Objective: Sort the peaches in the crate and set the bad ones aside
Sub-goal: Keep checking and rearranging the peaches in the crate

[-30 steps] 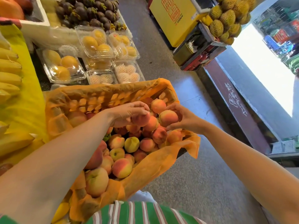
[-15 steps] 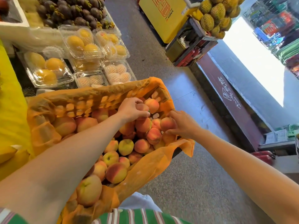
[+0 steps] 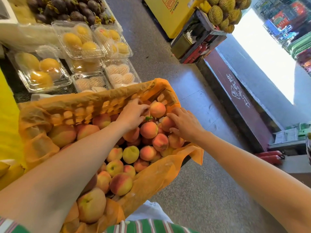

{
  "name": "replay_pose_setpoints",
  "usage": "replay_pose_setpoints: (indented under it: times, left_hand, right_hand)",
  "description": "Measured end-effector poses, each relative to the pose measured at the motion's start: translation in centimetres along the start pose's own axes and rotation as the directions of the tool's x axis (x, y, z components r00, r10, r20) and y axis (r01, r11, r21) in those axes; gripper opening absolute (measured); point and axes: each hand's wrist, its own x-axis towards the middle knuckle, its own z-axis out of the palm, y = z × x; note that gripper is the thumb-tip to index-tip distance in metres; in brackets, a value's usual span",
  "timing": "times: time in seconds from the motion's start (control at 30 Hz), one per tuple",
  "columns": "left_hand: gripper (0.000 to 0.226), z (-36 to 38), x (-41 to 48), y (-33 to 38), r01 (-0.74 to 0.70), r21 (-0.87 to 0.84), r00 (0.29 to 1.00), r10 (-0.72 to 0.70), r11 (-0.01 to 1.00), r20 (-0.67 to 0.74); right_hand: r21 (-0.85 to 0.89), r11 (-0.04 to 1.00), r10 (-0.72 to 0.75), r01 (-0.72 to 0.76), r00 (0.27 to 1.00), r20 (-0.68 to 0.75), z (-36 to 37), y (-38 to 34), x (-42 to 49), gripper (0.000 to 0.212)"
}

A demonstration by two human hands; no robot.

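Observation:
A crate (image 3: 94, 102) lined with orange plastic holds many peaches, red-orange at the far end and paler yellow-green nearer me. My left hand (image 3: 133, 115) reaches into the far right corner, its fingers bent over a mostly hidden peach (image 3: 146, 113) with a green leaf beside it. Its fingertips touch a round red peach (image 3: 157, 109) against the crate wall. My right hand (image 3: 184, 126) comes in from the right and grips another peach (image 3: 166, 123) between fingers and thumb.
Clear clamshell boxes of yellow fruit (image 3: 79, 41) and net-wrapped fruit (image 3: 120, 73) sit beyond the crate, with dark mangosteens (image 3: 70, 7) behind them. A yellow cloth (image 3: 8, 115) lies left. Bare concrete floor (image 3: 210, 190) runs along the right, with durians (image 3: 220, 12) on a far stand.
Both hands have pushed farther toward the crate's far right corner. My left hand has carried its small peach up beside the peach at the wall. My right hand has shifted its grip on a peach.

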Motion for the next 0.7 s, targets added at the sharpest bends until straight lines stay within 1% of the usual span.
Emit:
replay_pose_setpoints:
  times: [0.07, 0.13, 0.23, 0.27, 0.3, 0.33, 0.37, 0.4, 0.43, 0.47, 0.5, 0.53, 0.57, 0.6, 0.63, 0.67, 0.7]
  left_hand:
    - [0.054, -0.3, -0.1, 0.2, -0.051, 0.056, 0.999, 0.050, 0.997, 0.018]
    - [0.050, -0.9, -0.3, 0.2, -0.091, 0.084, 0.996, 0.089, 0.992, 0.027]
    - [0.040, -2.3, -1.1, -0.3, -0.115, 0.055, 0.993, 0.114, 0.992, 0.023]
    - [0.034, -3.0, -1.5, -0.4, -0.108, 0.037, 0.994, 0.107, 0.993, 0.017]
    - [0.026, -3.7, -2.0, -0.5, -0.096, 0.033, 0.995, 0.094, 0.995, 0.035]
    - [0.019, -4.6, -2.5, -0.5, -0.072, 0.047, 0.992, 0.067, 0.996, 0.109]
    - [0.016, -5.5, -3.1, -0.6, -0.037, 0.073, 0.970, 0.018, 0.997, 0.242]
    - [0.017, -6.1, -3.7, -0.7, 0.017, 0.100, 0.907, -0.057, 0.995, 0.416]
    - [0.022, -6.6, -4.4, -0.9, 0.080, 0.139, 0.794, -0.147, 0.987, 0.589]
    - [0.027, -7.0, -5.2, -1.1, 0.140, 0.200, 0.648, -0.242, 0.970, 0.722]
    - [0.033, -7.4, -5.9, -1.2, 0.182, 0.272, 0.508, -0.327, 0.945, 0.797]
    - [0.037, -7.6, -6.6, -1.1, 0.198, 0.334, 0.404, -0.387, 0.922, 0.829]
    - [0.038, -7.9, -7.4, -1.0, 0.201, 0.379, 0.338, -0.427, 0.904, 0.839]
    - [0.040, -8.2, -7.8, -0.6, 0.178, 0.413, 0.297, -0.449, 0.893, 0.843]
    - [0.046, -8.4, -8.0, -0.2, 0.127, 0.455, 0.272, -0.472, 0.881, 0.838]
    - [0.055, -8.5, -8.2, 0.3, 0.059, 0.512, 0.265, -0.508, 0.857, 0.820]
    - [0.065, -8.5, -8.5, 0.6, 0.000, 0.568, 0.275, -0.546, 0.823, 0.791]
  right_hand:
    - [0.012, 1.000, -0.020, 0.020, 1.000, -0.006, 0.0, 0.1, 0.2, 0.062]
    - [0.086, 0.991, -0.102, 0.106, 0.994, -0.048, -0.3, -0.5, 0.6, 0.058]
    - [0.294, 0.914, -0.259, 0.279, 0.960, -0.106, -0.9, -2.4, 1.3, 0.046]
    - [0.381, 0.872, -0.290, 0.307, 0.951, -0.104, -0.9, -3.3, 1.6, 0.043]
    - [0.469, 0.828, -0.312, 0.308, 0.947, -0.072, -0.8, -4.2, 1.8, 0.039]
    - [0.550, 0.785, -0.333, 0.287, 0.943, -0.018, -0.8, -5.2, 1.8, 0.037]
    - [0.612, 0.751, -0.357, 0.250, 0.932, 0.058, -0.7, -6.2, 1.8, 0.037]
    - [0.659, 0.723, -0.393, 0.208, 0.908, 0.144, -0.4, -7.2, 1.7, 0.036]
    - [0.684, 0.711, -0.431, 0.165, 0.870, 0.238, -0.1, -8.3, 1.5, 0.035]
    - [0.693, 0.707, -0.469, 0.141, 0.827, 0.311, 0.3, -9.4, 1.3, 0.035]
    - [0.698, 0.705, -0.502, 0.126, 0.784, 0.366, 0.7, -10.5, 1.1, 0.035]
    - [0.706, 0.701, -0.526, 0.105, 0.744, 0.412, 1.0, -11.5, 1.0, 0.037]
    - [0.715, 0.695, -0.545, 0.075, 0.703, 0.456, 1.3, -12.5, 0.9, 0.040]
    - [0.726, 0.687, -0.555, 0.036, 0.671, 0.493, 1.5, -13.2, 0.9, 0.042]
    - [0.735, 0.678, -0.558, -0.012, 0.643, 0.525, 1.7, -13.7, 1.0, 0.044]
    - [0.740, 0.670, -0.563, -0.054, 0.614, 0.554, 1.7, -14.2, 1.1, 0.044]
    - [0.737, 0.671, -0.567, -0.082, 0.583, 0.582, 1.7, -14.4, 1.2, 0.044]
